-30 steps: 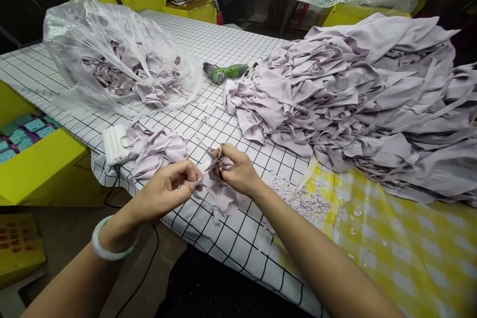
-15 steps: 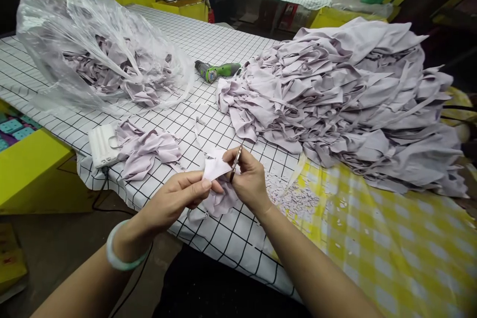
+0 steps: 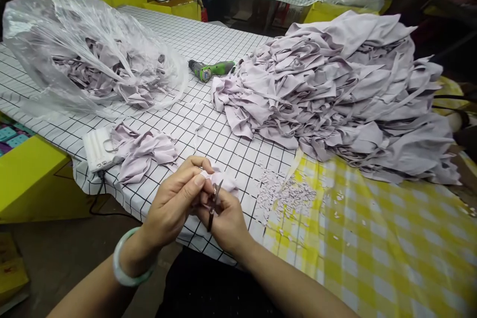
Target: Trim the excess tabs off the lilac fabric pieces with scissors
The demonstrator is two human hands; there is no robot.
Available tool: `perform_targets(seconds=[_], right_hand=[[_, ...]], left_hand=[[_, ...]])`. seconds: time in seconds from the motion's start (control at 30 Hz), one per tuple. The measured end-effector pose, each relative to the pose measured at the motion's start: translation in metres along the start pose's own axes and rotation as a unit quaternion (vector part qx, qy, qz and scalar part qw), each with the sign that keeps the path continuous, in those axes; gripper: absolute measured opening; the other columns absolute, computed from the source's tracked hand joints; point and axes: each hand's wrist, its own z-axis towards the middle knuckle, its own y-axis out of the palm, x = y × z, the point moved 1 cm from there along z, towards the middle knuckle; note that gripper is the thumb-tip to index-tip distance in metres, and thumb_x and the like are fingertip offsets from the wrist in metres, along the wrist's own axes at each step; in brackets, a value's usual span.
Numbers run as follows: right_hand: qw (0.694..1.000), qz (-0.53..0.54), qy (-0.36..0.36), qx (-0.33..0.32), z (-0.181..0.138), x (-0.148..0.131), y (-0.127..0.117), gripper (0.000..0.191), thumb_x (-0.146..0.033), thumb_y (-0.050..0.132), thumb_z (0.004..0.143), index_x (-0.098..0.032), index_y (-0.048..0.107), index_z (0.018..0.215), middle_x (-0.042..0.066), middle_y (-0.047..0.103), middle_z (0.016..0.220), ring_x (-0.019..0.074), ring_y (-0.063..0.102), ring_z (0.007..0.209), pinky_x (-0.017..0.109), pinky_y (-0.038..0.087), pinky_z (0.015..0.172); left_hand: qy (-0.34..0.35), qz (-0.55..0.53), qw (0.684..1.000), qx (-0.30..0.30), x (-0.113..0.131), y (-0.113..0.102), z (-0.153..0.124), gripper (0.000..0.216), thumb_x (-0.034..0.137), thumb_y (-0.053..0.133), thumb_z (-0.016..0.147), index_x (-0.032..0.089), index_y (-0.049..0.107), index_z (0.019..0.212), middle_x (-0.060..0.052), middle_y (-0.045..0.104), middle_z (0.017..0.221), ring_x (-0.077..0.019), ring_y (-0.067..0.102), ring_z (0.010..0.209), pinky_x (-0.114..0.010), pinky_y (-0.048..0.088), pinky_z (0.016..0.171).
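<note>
My left hand (image 3: 175, 199) pinches a small pale lilac fabric piece (image 3: 222, 181) at the near edge of the table. Right beside it, my right hand (image 3: 226, 219) is closed round small scissors (image 3: 213, 202), whose blades point up at the fabric. Both hands touch the same piece, and part of it is hidden under my fingers. A light green bangle (image 3: 126, 267) sits on my left wrist. To the right of my hands lies a scatter of tiny fabric snippets (image 3: 283, 191).
A big heap of lilac fabric pieces (image 3: 335, 89) fills the right of the gridded tablecloth (image 3: 208, 134). A clear plastic bag of the same pieces (image 3: 89, 59) lies far left. A small lilac pile (image 3: 143, 151), a white box (image 3: 96, 149) and a green tool (image 3: 212, 68) sit between. Yellow boxes (image 3: 33, 174) stand left.
My hands have drawn back toward me, down to the table's near edge. The fabric piece, held up flat half a second ago, is now bunched low between my fingers, with the scissors turned upright.
</note>
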Motion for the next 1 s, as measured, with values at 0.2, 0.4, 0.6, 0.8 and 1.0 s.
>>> perform_targets(seconds=[0.2,0.4,0.6,0.8,1.0], right_hand=[[0.919,-0.363,-0.151,-0.007,-0.021,-0.031,-0.056,0.038,-0.055,0.074,0.079,-0.019,0.062,0.082,0.005,0.062,0.08,0.0208,0.056,0.077,0.034,0.047,0.071],[0.875,-0.474,-0.096,-0.014,-0.039,-0.04,-0.093,0.051,-0.063,0.073,0.077,-0.02,0.051,0.061,0.001,0.056,0.059,0.0162,0.053,0.061,0.031,0.04,0.064],[0.881,-0.465,-0.087,0.004,-0.048,-0.038,-0.102,0.052,-0.06,0.072,0.079,-0.02,0.046,0.057,-0.003,0.053,0.052,0.0124,0.049,0.054,0.029,0.038,0.063],[0.886,-0.455,-0.086,0.006,-0.049,-0.037,-0.106,0.053,-0.059,0.074,0.078,-0.02,0.045,0.056,-0.004,0.051,0.051,0.0108,0.045,0.051,0.028,0.036,0.061],[0.894,-0.44,-0.085,-0.002,-0.048,-0.037,-0.107,0.052,-0.059,0.073,0.079,-0.02,0.047,0.056,-0.004,0.052,0.049,0.0108,0.046,0.05,0.027,0.036,0.059]], left_hand=[[-0.023,-0.014,1.0,0.013,-0.028,0.025,-0.008,0.032,0.03,0.045,0.104,0.019,0.064,0.081,-0.007,0.045,0.093,-0.021,0.048,0.094,-0.027,0.042,0.058],[0.006,0.047,0.998,-0.037,-0.046,0.048,-0.006,0.033,0.029,0.041,0.105,0.019,0.059,0.078,-0.009,0.046,0.103,-0.0234,0.045,0.102,-0.031,0.044,0.066],[0.025,0.086,0.993,-0.077,-0.048,0.058,-0.001,0.033,0.023,0.038,0.105,0.019,0.053,0.075,-0.008,0.046,0.104,-0.0249,0.045,0.109,-0.041,0.042,0.093],[0.043,0.097,0.99,-0.097,-0.047,0.064,-0.001,0.032,0.026,0.035,0.105,0.019,0.052,0.079,-0.01,0.044,0.111,-0.0256,0.044,0.11,-0.042,0.044,0.093],[0.057,0.136,0.984,-0.102,-0.049,0.066,-0.001,0.032,0.027,0.034,0.106,0.02,0.05,0.079,-0.009,0.045,0.106,-0.0252,0.043,0.107,-0.043,0.041,0.093]])
